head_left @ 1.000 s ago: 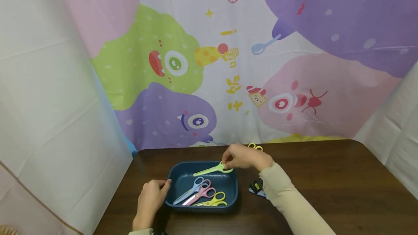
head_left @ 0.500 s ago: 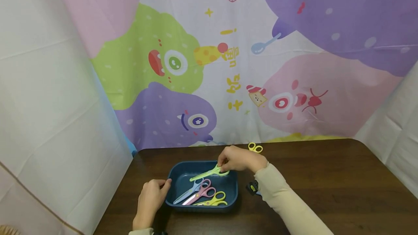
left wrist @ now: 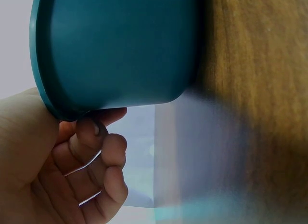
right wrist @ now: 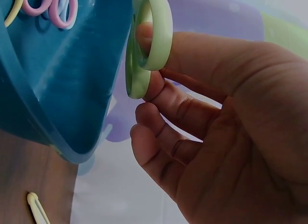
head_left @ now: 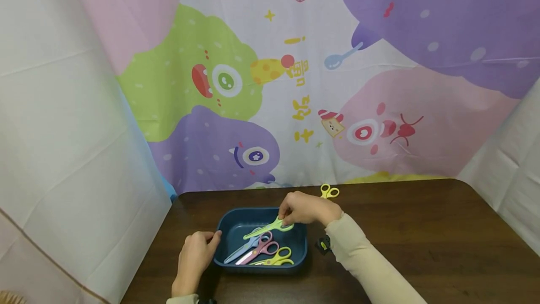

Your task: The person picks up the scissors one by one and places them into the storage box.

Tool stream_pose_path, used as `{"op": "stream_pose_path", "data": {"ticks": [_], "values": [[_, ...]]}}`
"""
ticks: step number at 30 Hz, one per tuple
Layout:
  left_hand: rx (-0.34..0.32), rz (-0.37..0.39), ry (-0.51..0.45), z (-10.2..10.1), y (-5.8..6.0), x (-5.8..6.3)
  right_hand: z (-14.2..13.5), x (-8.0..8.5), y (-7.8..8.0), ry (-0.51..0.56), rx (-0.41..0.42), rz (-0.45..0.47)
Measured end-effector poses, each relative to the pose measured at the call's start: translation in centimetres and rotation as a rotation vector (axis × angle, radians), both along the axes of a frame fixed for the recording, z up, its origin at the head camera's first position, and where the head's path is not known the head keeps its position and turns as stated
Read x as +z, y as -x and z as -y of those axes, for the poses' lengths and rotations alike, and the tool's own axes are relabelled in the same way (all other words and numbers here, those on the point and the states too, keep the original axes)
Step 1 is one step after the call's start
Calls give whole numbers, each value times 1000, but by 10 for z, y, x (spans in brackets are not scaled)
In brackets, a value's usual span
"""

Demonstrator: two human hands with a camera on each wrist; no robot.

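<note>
My right hand pinches light green scissors by the handles, over the back right of a dark blue plastic bin. Their blades point left, above the blue scissors. In the right wrist view thumb and fingertips are at the green finger loops. Inside the bin lie blue scissors, pink scissors and yellow-green scissors. At the bin's left side my left hand holds the rim; its other fingers curl loosely below it in the left wrist view.
Yellow scissors lie at the back edge of the brown wooden table, behind my right wrist. A cloth with cartoon monsters hangs directly behind the table, with white cloth along the sides.
My right hand has moved a little left and down with the green scissors, farther over the bin. More of the yellow scissors shows behind it. The left hand stays at the rim.
</note>
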State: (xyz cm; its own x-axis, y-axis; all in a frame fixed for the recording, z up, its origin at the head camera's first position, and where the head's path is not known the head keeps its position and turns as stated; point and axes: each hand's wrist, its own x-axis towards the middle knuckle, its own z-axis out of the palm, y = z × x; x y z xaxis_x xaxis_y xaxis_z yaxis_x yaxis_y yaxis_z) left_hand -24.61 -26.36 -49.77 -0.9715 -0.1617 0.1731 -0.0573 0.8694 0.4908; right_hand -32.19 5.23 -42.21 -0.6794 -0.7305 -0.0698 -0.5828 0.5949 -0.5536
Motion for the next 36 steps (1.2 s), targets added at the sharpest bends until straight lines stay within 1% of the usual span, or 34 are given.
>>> {"op": "stream_pose_path", "data": {"ticks": [7, 13, 20, 28, 36], "values": [[2, -2, 0, 0, 0, 0, 5, -2, 0, -10, 13, -10], [3, -2, 0, 0, 0, 0, 9, -3, -1, -10, 17, 1], [0, -7, 1, 0, 0, 0, 13, -5, -3, -27, 32, -18], [-7, -14, -1, 0, 0, 0, 17, -3, -6, -34, 41, -15], [-4, -10, -4, 0, 0, 0, 23, -7, -6, -53, 61, -19]]}}
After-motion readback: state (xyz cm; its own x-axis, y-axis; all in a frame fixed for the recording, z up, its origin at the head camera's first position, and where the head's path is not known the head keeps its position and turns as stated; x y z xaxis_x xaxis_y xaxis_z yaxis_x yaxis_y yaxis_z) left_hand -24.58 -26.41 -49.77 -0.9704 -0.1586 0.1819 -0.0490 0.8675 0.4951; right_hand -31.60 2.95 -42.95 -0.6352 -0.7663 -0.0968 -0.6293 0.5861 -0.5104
